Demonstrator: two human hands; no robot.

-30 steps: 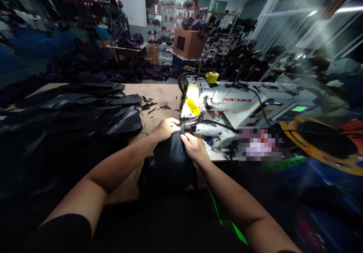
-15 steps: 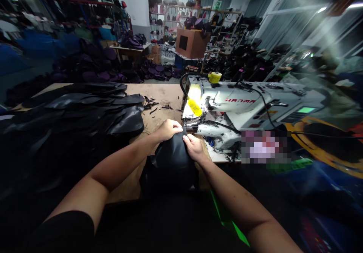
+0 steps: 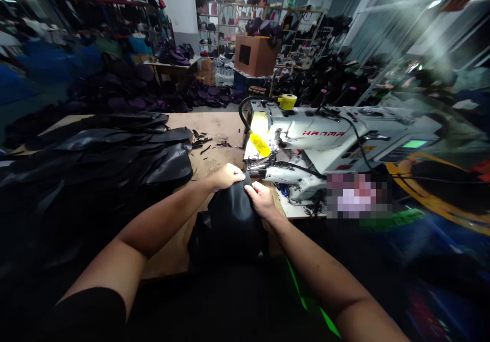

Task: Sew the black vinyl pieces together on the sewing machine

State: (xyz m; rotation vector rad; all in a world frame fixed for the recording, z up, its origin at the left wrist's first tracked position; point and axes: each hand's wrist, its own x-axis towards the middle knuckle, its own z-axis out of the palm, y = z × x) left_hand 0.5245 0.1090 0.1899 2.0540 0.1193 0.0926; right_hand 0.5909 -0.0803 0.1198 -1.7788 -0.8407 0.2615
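Black leatherette piece [image 3: 229, 227]: bulging, soft and gathered into a narrowing peak, and sitting on the near edge of the tabletop, with its lower part hanging toward the person's body.

Long axis: running roughly from 6 o'clock to 12 o'clock, with the peak pointing away from the person.

Left hand [image 3: 225, 176]: lying at about 12 o'clock from the middle of the piece, coming in from the 8 o'clock side.

Right hand [image 3: 262, 200]: lying at about 2 o'clock from the middle of the piece, coming in from the 4 o'clock side.

Fingers: the left fingers [image 3: 235, 172] are curling over the peak and the right fingers [image 3: 252, 191] are pressing against its other side, both clamping the upper part, with the piece between them.

Nearer hand: the right hand is sitting closer to the sewing machine, and the left closer to the stack.

Sewing machine [image 3: 321, 133]: white HANMA head standing at about 1 o'clock from the piece, its needle end just beyond the peak and partly hidden by the hands.

Tabletop [image 3: 214, 132]: bare wood-toned board carrying scattered black offcuts [image 3: 201, 144] at about 11 o'clock.

Stacked black panels [image 3: 126, 153]: overlapping in a heap at about 10 o'clock, well apart from the right hand.
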